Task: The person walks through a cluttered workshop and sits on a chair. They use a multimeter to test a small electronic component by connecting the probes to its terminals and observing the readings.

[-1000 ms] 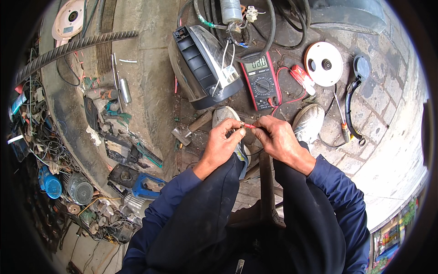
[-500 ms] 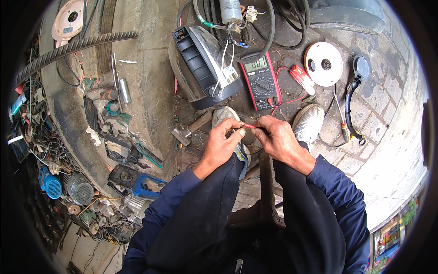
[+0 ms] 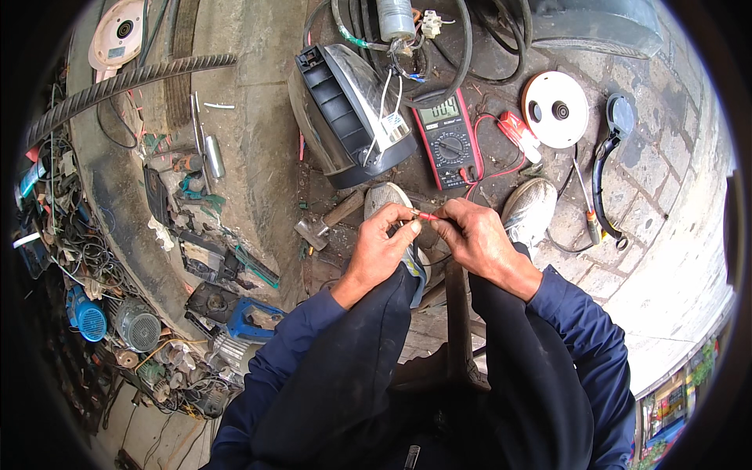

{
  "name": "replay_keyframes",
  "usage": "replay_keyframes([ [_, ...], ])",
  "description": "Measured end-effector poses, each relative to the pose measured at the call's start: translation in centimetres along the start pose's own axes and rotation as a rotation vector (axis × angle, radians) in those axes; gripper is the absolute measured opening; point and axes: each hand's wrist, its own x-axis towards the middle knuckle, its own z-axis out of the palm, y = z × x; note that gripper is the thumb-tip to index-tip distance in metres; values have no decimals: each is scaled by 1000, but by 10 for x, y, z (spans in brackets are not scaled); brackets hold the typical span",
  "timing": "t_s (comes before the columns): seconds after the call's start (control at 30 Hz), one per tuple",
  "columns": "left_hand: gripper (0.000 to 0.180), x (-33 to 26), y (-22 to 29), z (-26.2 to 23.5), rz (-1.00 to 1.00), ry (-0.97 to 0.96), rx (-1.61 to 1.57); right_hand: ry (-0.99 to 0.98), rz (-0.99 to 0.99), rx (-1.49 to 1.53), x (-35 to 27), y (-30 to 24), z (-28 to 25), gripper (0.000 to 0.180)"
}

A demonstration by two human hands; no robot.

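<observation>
Between my knees, my left hand (image 3: pixel 379 249) and my right hand (image 3: pixel 484 244) meet fingertip to fingertip. The right one pinches a small red test probe (image 3: pixel 425 215). My left thumb and forefinger close at the probe's tip; what they grip there is too small to make out. Just beyond the hands lies a red-and-black multimeter (image 3: pixel 444 149), its display lit. A red lead (image 3: pixel 511 169) curves from it across the paving. To its left, a dark appliance housing (image 3: pixel 352 110) with a rounded clear side lies tilted, white wires over its near end.
A hammer (image 3: pixel 317 231) lies by my left shoe. Right of the multimeter are a white round cover (image 3: pixel 555 110), a screwdriver (image 3: pixel 589 211) and a black curved handle (image 3: pixel 600 176). A metal cylinder (image 3: pixel 395 19) with loose wires stands beyond. Motors and scrap (image 3: pixel 139 329) pile up at left.
The reading on the multimeter's display has changed. Both hands keep the same place and grip.
</observation>
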Motion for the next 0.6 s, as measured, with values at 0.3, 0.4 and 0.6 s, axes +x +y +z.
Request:
replay_keyframes([
  [0.3, 11, 0, 0, 0, -12, -8, -29, -2, 6, 0, 0, 0, 0, 12],
  [0.4, 10, 0, 1, -1, -7, -10, -6, -1, 7, -1, 0, 0, 0, 13],
  [0.6, 10, 0, 0, -1, -12, -13, -16, 0, 0, -5, 0, 1, 0, 13],
])
